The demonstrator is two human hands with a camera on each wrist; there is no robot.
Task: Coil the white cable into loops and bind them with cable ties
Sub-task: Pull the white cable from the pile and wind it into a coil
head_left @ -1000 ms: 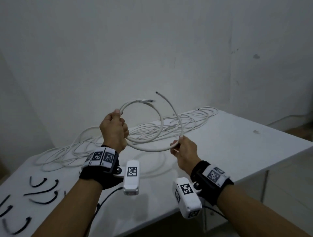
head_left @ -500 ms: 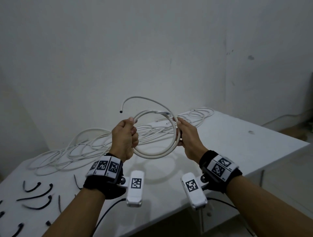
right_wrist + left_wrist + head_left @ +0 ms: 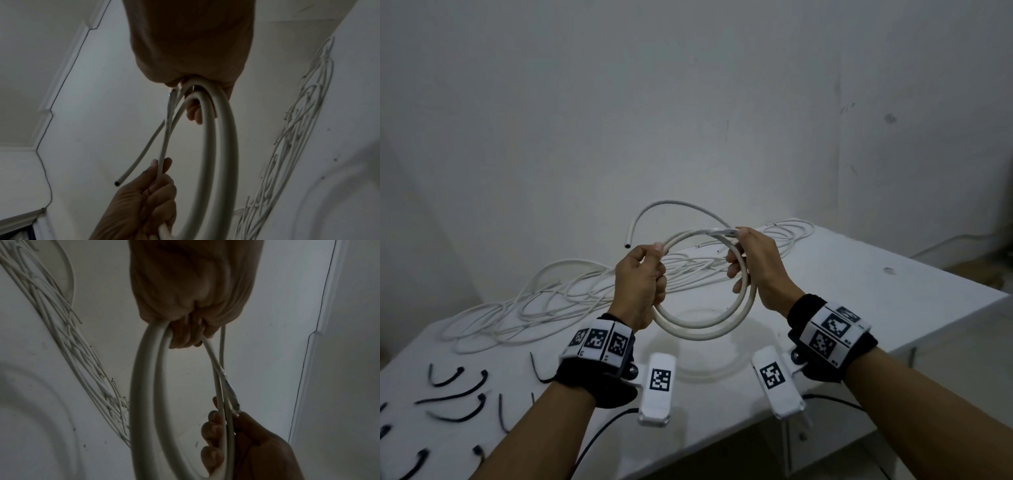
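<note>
The white cable (image 3: 702,329) is held up in the air over the tabletop (image 3: 859,294) near its front edge, wound into a double loop that stands roughly upright between the two hands. The left hand (image 3: 642,287) has its fingers curled round the loop's left side, and the right hand (image 3: 758,267) pinches the turns together at the upper right. From that right-hand pinch the free end (image 3: 627,245) arcs up over the loop and hangs just above the left hand. So, I judge, the left hand is nearer to gather it, while the black cable ties (image 3: 452,401) lie well apart at the table's left front corner.
</note>
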